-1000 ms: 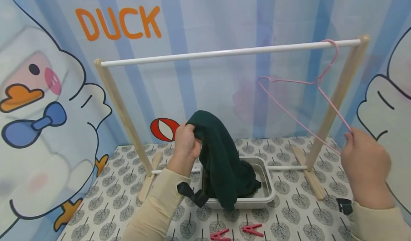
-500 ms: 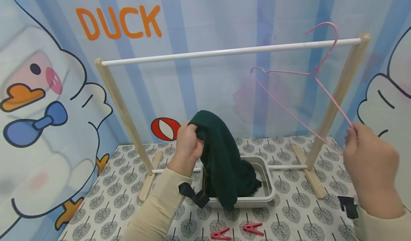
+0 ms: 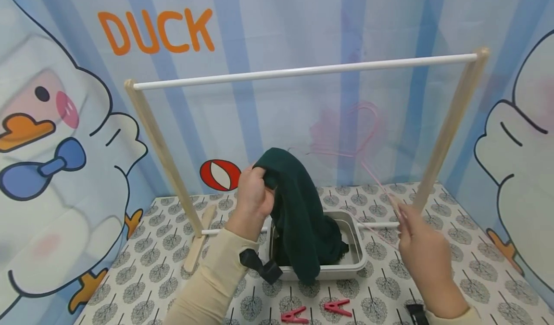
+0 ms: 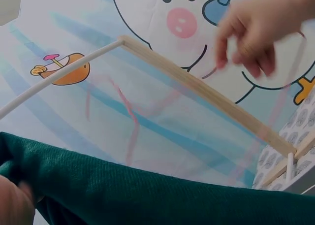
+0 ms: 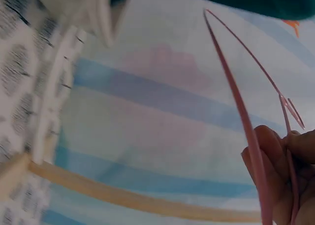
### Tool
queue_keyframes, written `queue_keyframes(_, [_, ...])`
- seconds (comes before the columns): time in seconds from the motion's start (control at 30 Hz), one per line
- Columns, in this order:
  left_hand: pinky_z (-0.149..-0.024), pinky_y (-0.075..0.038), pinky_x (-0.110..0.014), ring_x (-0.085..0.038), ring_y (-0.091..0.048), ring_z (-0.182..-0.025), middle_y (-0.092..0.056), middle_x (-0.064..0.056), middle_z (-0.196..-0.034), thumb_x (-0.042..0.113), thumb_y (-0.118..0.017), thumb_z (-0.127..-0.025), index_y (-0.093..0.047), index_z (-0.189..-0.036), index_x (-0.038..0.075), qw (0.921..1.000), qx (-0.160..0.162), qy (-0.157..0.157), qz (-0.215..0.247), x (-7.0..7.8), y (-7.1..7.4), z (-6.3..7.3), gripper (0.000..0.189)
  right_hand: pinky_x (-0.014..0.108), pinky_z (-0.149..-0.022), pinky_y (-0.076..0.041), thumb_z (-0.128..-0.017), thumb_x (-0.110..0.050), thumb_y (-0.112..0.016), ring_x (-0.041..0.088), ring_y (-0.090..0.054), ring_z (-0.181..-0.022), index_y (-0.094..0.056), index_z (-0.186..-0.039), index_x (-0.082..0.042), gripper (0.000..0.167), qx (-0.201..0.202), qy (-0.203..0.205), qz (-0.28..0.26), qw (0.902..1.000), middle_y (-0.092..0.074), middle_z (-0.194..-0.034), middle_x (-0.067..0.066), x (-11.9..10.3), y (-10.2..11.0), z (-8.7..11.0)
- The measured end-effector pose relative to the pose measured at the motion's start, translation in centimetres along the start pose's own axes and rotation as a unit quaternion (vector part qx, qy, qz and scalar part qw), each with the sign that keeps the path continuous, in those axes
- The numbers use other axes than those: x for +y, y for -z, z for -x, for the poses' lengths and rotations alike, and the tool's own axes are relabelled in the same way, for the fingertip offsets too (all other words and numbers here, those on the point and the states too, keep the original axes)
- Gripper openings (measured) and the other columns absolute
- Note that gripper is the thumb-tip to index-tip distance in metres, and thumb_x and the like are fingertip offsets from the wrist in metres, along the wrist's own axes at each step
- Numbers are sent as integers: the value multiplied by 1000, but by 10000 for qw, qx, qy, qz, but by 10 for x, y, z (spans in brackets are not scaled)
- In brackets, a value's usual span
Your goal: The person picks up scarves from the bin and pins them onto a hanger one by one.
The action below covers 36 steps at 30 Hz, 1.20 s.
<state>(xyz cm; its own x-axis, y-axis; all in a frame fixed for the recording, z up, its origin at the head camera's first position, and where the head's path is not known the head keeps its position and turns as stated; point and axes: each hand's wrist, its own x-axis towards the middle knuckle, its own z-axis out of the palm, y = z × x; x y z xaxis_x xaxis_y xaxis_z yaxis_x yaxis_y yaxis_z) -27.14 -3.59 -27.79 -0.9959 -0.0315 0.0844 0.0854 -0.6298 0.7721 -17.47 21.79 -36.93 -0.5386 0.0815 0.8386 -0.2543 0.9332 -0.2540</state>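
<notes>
My left hand (image 3: pixel 254 195) pinches the top edge of a dark green knitted piece of clothing (image 3: pixel 298 214), raised to a peak. Its lower part lies in a whitish tray (image 3: pixel 342 271), and one fold hangs over the front rim. What kind of garment it is cannot be made out. Right of the tray, my right hand (image 3: pixel 426 253) grips one arm of a pink wire clothes hanger (image 5: pixel 237 94). Blurred in the head view, the hanger tilts with its far end close to the cloth. The right wrist view shows my fingers curled around the wire.
A drying rack stands behind, with a white top bar (image 3: pixel 303 70), a left wooden post (image 3: pixel 160 147) and a right wooden post (image 3: pixel 450 128). Two red clothespins (image 3: pixel 294 314) lie in front of the tray on the tree-patterned cloth. Printed curtains enclose the back and sides.
My right hand has lifted the hanger's hook off the rack's bar, then brought the hanger left and down toward the green garment. The left hand keeps its hold almost still.
</notes>
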Motion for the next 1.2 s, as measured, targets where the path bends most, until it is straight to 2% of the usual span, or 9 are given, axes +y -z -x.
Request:
queue_keyframes(0.1, [-78, -47, -22, -12, -52, -91, -49, -5, -104, 6, -36, -99, -52, -103, 0, 10000, -15, -50, 61, -1, -2, 1, 18, 18, -31, -23, -82, 3, -62, 13, -44, -34, -61, -113, -1, 31, -321, -126, -67, 9994, -65, -63, 17, -3, -15, 15])
queue_keyframes(0.27, [-77, -45, -23, -12, -49, -86, -48, -3, -94, 6, -34, -99, -50, -91, 3, 9996, -79, -237, 144, -10, -5, 0, 18, 15, -33, -22, -86, 1, -59, 1, -27, -34, -60, -115, -1, 29, -938, -323, -142, 9950, -64, -61, 11, -12, -25, 31])
queue_keyframes(0.33, [-77, -44, -23, -12, -50, -85, -49, -2, -92, 5, -34, -99, -52, -92, 4, 9993, -118, -299, 187, -17, -4, -1, 19, 15, -33, -22, -87, 0, -58, -1, -22, -33, -61, -115, -2, 29, -1049, -351, -179, 9937, -63, -59, 7, -14, -26, 33])
queue_keyframes(0.53, [-81, -46, -23, -11, -54, -91, -52, -4, -103, 5, -35, -99, -50, -119, -6, 9998, -51, -173, -34, -45, 3, -1, 28, 15, -34, -26, -90, -1, -56, -3, -32, -37, -60, -116, -4, 27, -1349, -661, -539, 9872, -60, -59, 0, -23, -22, 33])
queue_keyframes(0.67, [-93, -43, -29, -18, -52, -109, -49, -12, -124, 6, -34, -99, -41, -132, -7, 9992, -124, 57, -363, -63, 9, 0, 36, 15, -34, -28, -90, -2, -56, -3, -40, -41, -61, -116, -4, 26, -1397, -821, -725, 9841, -59, -58, -2, -25, -20, 32])
queue_keyframes(0.8, [-105, -34, -35, -27, -35, -131, -30, -17, -146, 9, -32, -101, -32, -140, -3, 9964, -492, 172, -674, -75, 15, 3, 41, 15, -35, -29, -90, -1, -56, -1, -45, -42, -61, -114, -4, 25, -1333, -849, -837, 9839, -58, -58, -3, -25, -20, 32])
queue_keyframes(0.9, [-108, -31, -37, -30, -29, -135, -24, -16, -149, 11, -32, -102, -33, -140, -2, 9937, -631, 273, -885, -82, 20, 6, 41, 15, -35, -30, -89, 0, -57, 0, -48, -43, -62, -113, -4, 25, -1227, -814, -892, 9851, -57, -58, -4, -25, -21, 33])
queue_keyframes(1.03, [-107, -32, -39, -31, -34, -132, -29, -18, -145, 13, -33, -102, -40, -137, -2, 9914, -527, 410, -1125, -91, 26, 7, 39, 15, -35, -32, -88, 1, -58, 1, -50, -43, -61, -113, -4, 26, -1164, -769, -1021, 9849, -58, -58, -3, -26, -21, 34])
queue_keyframes(1.2, [-110, -25, -45, -35, -24, -137, -21, -20, -150, 7, -28, -101, -27, -143, -2, 9864, -459, 654, -1438, -100, 28, 4, 43, 15, -35, -32, -86, 3, -60, -3, -46, -42, -62, -112, -6, 28, -1086, -622, -1065, 9864, -57, -57, -4, -31, -21, 34])
